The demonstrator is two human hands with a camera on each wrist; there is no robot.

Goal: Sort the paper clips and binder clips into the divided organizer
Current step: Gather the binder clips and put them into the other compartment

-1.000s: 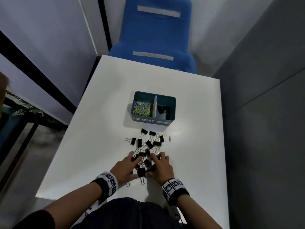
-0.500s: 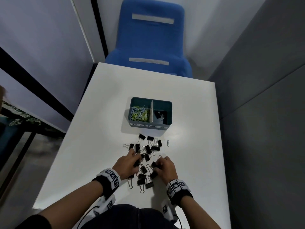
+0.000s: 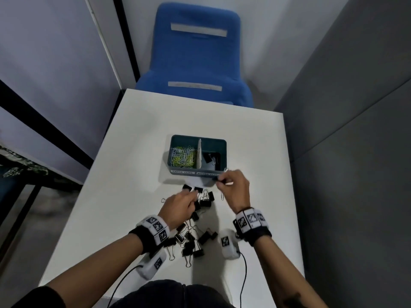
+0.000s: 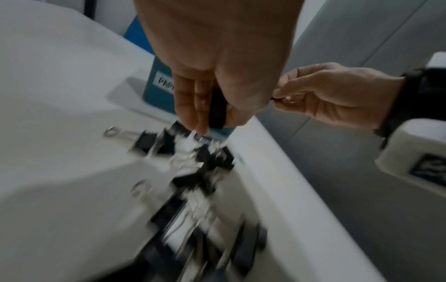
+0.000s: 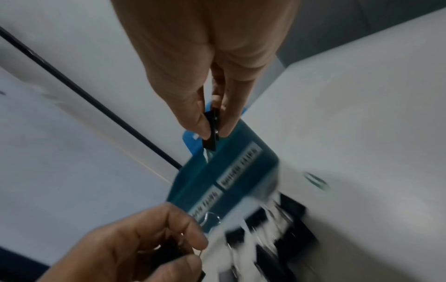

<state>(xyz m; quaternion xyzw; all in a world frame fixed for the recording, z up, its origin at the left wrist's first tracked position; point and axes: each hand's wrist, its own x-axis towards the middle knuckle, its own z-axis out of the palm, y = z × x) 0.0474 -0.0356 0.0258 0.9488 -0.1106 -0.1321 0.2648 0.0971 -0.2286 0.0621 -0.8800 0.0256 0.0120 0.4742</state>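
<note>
A teal divided organizer (image 3: pixel 220 141) stands mid-table. Its left compartment holds yellow and silver paper clips (image 3: pixel 184 156), its right one a few black binder clips (image 3: pixel 209 157). My right hand (image 3: pixel 219 182) is at the organizer's front right corner and pinches a black binder clip (image 5: pixel 211 131) between thumb and finger. My left hand (image 3: pixel 193 195) hovers over the loose binder clips (image 3: pixel 205 200) and holds a black binder clip (image 4: pixel 217 110) against its fingers. More loose binder clips (image 3: pixel 189 243) lie between my wrists. A single paper clip (image 3: pixel 222 196) lies under my right hand.
A blue chair (image 3: pixel 198 56) stands behind the white table (image 3: pixel 133 152). A grey partition (image 3: pixel 355 130) runs close along the table's right edge. The wrist camera units (image 3: pixel 229 243) and their cables hang near the front edge.
Both hands have lifted off the pile and moved forward. The right hand has carried a binder clip to the organizer's front right corner. The left hand has picked up a clip.
</note>
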